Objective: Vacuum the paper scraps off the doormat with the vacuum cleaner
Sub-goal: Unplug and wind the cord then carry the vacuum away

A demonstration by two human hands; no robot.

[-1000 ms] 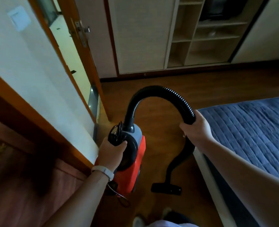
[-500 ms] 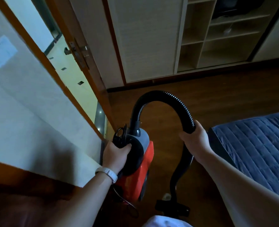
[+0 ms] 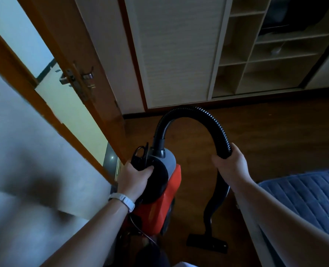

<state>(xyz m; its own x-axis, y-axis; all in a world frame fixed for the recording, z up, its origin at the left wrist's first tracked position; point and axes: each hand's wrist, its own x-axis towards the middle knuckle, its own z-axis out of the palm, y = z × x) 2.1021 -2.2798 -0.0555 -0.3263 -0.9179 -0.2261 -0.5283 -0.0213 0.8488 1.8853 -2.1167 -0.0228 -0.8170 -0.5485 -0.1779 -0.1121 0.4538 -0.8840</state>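
Head view: vacuum cleaner is seen at lower centre of frame. Its body is red, with a grey top and a round black side cap.

- Left hand: fingers are curled tight round the black handle at the upper left end of the body. The body hangs below and to the right of that grip. A white wristband is worn on the wrist.
- Hose: black and ribbed, it is routed up from the grey top, arched over to the right and brought down into the right hand.
- Right hand: it is closed round the lower end of the hose, with the thumb on the near side.
- Below that grip, a rigid black tube is bent downward to the floor nozzle at bottom centre. The nozzle lies under the right hand, to the right of the red body.
- The nozzle is placed low over the wooden floor; contact cannot be confirmed.
- A thin black cord is looped under the red body.

Surroundings:
- An open wooden door with a metal door handle is seen at upper left, just beside the left hand.
- A shelf unit is seen at upper right.
- A blue quilted bed is seen at lower right, under the right forearm.
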